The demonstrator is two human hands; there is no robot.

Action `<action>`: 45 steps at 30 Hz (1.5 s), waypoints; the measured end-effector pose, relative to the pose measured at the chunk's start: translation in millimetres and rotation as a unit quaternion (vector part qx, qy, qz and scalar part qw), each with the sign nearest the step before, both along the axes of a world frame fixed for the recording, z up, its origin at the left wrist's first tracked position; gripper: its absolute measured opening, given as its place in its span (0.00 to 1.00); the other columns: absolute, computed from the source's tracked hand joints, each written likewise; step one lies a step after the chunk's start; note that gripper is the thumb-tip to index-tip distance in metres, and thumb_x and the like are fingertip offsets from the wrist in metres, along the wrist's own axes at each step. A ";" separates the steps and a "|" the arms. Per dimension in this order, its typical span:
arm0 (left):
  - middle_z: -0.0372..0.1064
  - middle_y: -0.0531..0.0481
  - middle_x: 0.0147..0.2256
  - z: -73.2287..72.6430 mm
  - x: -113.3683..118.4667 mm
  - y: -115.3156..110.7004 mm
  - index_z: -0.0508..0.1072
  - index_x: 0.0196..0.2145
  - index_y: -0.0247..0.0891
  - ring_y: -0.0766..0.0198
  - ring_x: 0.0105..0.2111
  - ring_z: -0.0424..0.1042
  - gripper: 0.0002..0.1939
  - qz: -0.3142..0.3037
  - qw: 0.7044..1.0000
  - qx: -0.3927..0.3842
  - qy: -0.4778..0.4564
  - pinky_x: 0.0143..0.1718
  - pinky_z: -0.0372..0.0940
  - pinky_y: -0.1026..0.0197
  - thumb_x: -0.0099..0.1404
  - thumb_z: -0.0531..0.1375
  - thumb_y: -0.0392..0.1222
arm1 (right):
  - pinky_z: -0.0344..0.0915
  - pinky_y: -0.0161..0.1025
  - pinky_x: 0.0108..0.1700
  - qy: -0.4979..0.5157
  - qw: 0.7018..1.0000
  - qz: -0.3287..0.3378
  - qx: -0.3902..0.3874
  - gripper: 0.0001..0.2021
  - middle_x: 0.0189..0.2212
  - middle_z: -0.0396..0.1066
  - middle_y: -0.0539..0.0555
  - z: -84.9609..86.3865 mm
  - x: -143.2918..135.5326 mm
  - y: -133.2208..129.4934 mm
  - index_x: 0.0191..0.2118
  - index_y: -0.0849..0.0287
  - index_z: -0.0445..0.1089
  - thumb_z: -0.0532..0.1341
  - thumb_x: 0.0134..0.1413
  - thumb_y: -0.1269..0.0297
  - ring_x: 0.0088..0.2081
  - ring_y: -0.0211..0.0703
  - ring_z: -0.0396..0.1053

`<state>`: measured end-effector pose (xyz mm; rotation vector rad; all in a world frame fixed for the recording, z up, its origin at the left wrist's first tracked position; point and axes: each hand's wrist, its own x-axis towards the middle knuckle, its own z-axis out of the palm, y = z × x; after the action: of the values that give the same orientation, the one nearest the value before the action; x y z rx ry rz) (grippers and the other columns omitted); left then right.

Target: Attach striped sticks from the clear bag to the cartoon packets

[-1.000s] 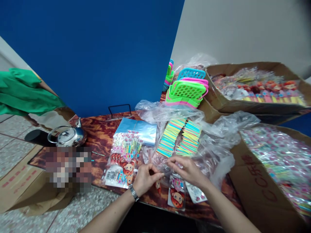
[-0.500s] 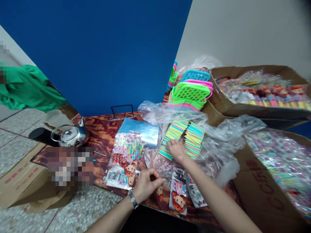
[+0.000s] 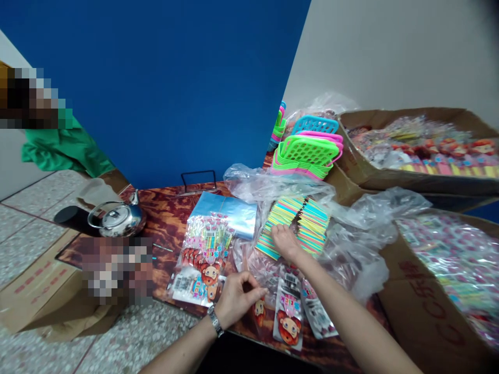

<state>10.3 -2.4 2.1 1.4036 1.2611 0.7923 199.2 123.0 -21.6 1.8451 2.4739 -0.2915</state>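
Striped sticks (image 3: 313,224), whereabouts on the worktop (image 3: 163,219)?
– Right half, in from the near edge. Two rows side by side, dark gap between, clear plastic (image 3: 275,188) bunched around.

Right hand (image 3: 286,243)?
– On the left row, fingers curled down. From where I'm standing, can't tell if it grips any.

Left hand (image 3: 238,297)?
– Near edge, watch (image 3: 215,321) on the wrist. Narrow, thumb and forefinger tips together just above a small printed bag (image 3: 259,309). Can't tell if they pinch its film.

What's beside that?
– Printed pouch (image 3: 289,318) at the near edge, below the right forearm; second pouch (image 3: 316,314) next to it, partly covered by the arm. Pouch pile (image 3: 202,272) left of the left hand, shiny blue sheets (image 3: 236,214) behind the pile.

Further out?
– Kettle (image 3: 120,218) by the left end, wire stand (image 3: 198,174) at the back edge, nested baskets (image 3: 310,153) at the back right corner, filled carton (image 3: 419,298) along the right edge. Person in green (image 3: 72,150) past the back left corner.
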 end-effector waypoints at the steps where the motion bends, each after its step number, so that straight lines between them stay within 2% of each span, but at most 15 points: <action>1: 0.69 0.50 0.23 -0.2 -0.2 0.1 0.69 0.23 0.33 0.66 0.24 0.67 0.12 0.002 1.000 -0.001 0.000 0.26 0.61 0.67 0.54 0.62 0.45 | 0.55 0.42 0.41 0.020 1.000 -0.009 -0.005 0.09 0.35 0.67 0.66 0.7 3.0 0.1 0.35 0.66 0.62 0.47 0.53 0.78 0.40 0.50 0.63; 6: 0.68 0.51 0.22 0.8 0.9 1.0 0.68 0.22 0.33 0.67 0.23 0.65 0.13 0.011 1.000 -0.016 -0.022 0.26 0.60 0.67 0.54 0.62 0.46 | 0.58 0.36 0.31 0.156 0.986 -0.040 -0.042 0.07 0.26 0.66 0.52 8.6 17.8 -10.2 0.35 0.59 0.57 0.44 0.60 0.67 0.27 0.40 0.65; 9: 0.67 0.52 0.22 3.9 2.8 1.9 0.68 0.22 0.33 0.68 0.23 0.64 0.13 0.017 0.999 -0.017 -0.042 0.26 0.60 0.67 0.53 0.62 0.46 | 0.61 0.33 0.30 0.242 0.968 -0.028 -0.062 0.13 0.26 0.65 0.48 15.9 17.3 -24.6 0.34 0.57 0.55 0.38 0.63 0.60 0.27 0.36 0.66; 11: 0.66 0.52 0.21 4.9 3.6 2.3 0.67 0.21 0.33 0.68 0.22 0.64 0.12 0.023 0.998 -0.022 -0.052 0.26 0.59 0.67 0.53 0.62 0.45 | 0.63 0.33 0.31 0.307 0.949 -0.026 -0.069 0.15 0.27 0.64 0.48 21.7 13.2 -34.1 0.37 0.57 0.55 0.36 0.63 0.58 0.28 0.34 0.66; 14: 0.66 0.52 0.21 2.5 3.6 2.6 0.67 0.22 0.33 0.69 0.21 0.63 0.12 0.034 0.997 -0.034 -0.061 0.25 0.59 0.67 0.53 0.62 0.45 | 0.63 0.34 0.32 0.453 0.886 -0.044 -0.089 0.15 0.26 0.62 0.48 31.5 6.3 -45.1 0.41 0.58 0.56 0.40 0.62 0.54 0.28 0.34 0.65; 16: 0.67 0.52 0.22 -0.2 3.1 2.4 0.67 0.22 0.33 0.69 0.22 0.64 0.12 0.040 0.997 -0.033 -0.063 0.25 0.59 0.67 0.53 0.62 0.45 | 0.63 0.35 0.32 0.523 0.845 -0.052 -0.100 0.15 0.26 0.62 0.48 38.2 2.9 -50.3 0.39 0.58 0.58 0.45 0.60 0.52 0.28 0.35 0.64; 19: 0.67 0.52 0.22 -2.2 2.8 2.0 0.67 0.23 0.34 0.68 0.22 0.64 0.12 0.043 0.996 -0.024 -0.071 0.25 0.60 0.67 0.54 0.62 0.45 | 0.63 0.36 0.33 0.555 0.825 -0.043 -0.095 0.14 0.27 0.63 0.48 48.7 -2.1 -57.1 0.38 0.57 0.60 0.49 0.59 0.52 0.28 0.35 0.64; 21: 0.68 0.52 0.22 -1.6 3.2 2.1 0.67 0.23 0.34 0.68 0.22 0.65 0.11 0.047 0.997 -0.015 -0.066 0.26 0.60 0.67 0.54 0.62 0.45 | 0.63 0.36 0.34 0.598 0.797 -0.052 -0.070 0.12 0.26 0.63 0.48 56.7 -7.2 -61.4 0.38 0.56 0.59 0.49 0.59 0.53 0.28 0.36 0.64; 25: 0.67 0.52 0.21 -0.8 5.1 5.4 0.67 0.22 0.34 0.67 0.22 0.65 0.11 0.072 0.997 0.018 -0.028 0.26 0.60 0.67 0.53 0.62 0.44 | 0.64 0.41 0.40 0.704 0.703 -0.098 0.001 0.09 0.27 0.62 0.47 75.3 -23.0 -70.1 0.40 0.53 0.57 0.48 0.60 0.55 0.33 0.38 0.66; 27: 0.67 0.52 0.21 -1.0 6.1 8.2 0.67 0.21 0.34 0.67 0.22 0.65 0.12 0.080 0.996 0.037 -0.007 0.26 0.60 0.66 0.53 0.62 0.44 | 0.64 0.43 0.43 0.729 0.677 -0.099 0.023 0.08 0.27 0.61 0.47 83.2 -31.8 -74.7 0.41 0.52 0.56 0.48 0.60 0.55 0.35 0.39 0.66; 30: 0.67 0.52 0.21 0.8 7.5 11.7 0.67 0.21 0.34 0.67 0.22 0.65 0.11 0.087 0.995 0.051 0.017 0.25 0.59 0.67 0.53 0.62 0.44 | 0.61 0.45 0.47 0.720 0.687 -0.086 0.040 0.08 0.27 0.61 0.48 89.3 -41.5 -81.4 0.40 0.53 0.57 0.48 0.61 0.57 0.38 0.40 0.66; 34: 0.67 0.53 0.20 8.1 9.4 12.3 0.67 0.21 0.34 0.68 0.21 0.64 0.10 0.100 0.993 0.049 0.030 0.24 0.59 0.67 0.52 0.62 0.42 | 0.60 0.43 0.48 0.667 0.738 -0.076 0.063 0.08 0.30 0.61 0.50 90.3 -48.1 -87.1 0.39 0.54 0.57 0.47 0.61 0.57 0.41 0.40 0.64; 39: 0.68 0.52 0.20 12.9 11.4 10.8 0.68 0.21 0.34 0.67 0.21 0.65 0.09 0.108 0.992 0.059 0.028 0.24 0.60 0.67 0.52 0.61 0.41 | 0.59 0.40 0.48 0.597 0.791 -0.108 0.080 0.09 0.32 0.64 0.51 90.7 -54.5 -90.0 0.36 0.54 0.57 0.45 0.62 0.58 0.41 0.40 0.63; 42: 0.69 0.52 0.21 11.7 10.4 11.7 0.69 0.22 0.35 0.67 0.20 0.66 0.10 0.106 0.992 0.068 0.013 0.22 0.61 0.68 0.54 0.61 0.43 | 0.57 0.42 0.52 0.564 0.817 -0.092 0.074 0.11 0.39 0.66 0.54 87.4 -54.1 -92.8 0.40 0.54 0.60 0.43 0.62 0.59 0.46 0.42 0.62; 45: 0.69 0.52 0.22 11.7 6.5 13.4 0.70 0.24 0.35 0.67 0.21 0.67 0.09 0.092 0.990 0.107 0.010 0.23 0.62 0.68 0.56 0.61 0.44 | 0.54 0.46 0.55 0.499 0.863 -0.032 0.071 0.14 0.50 0.62 0.57 83.5 -46.2 -96.1 0.48 0.55 0.60 0.46 0.61 0.59 0.54 0.46 0.57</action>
<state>16.8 11.0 13.8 1.4821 1.3670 1.0684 153.0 26.9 61.9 2.1946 3.0494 -1.4297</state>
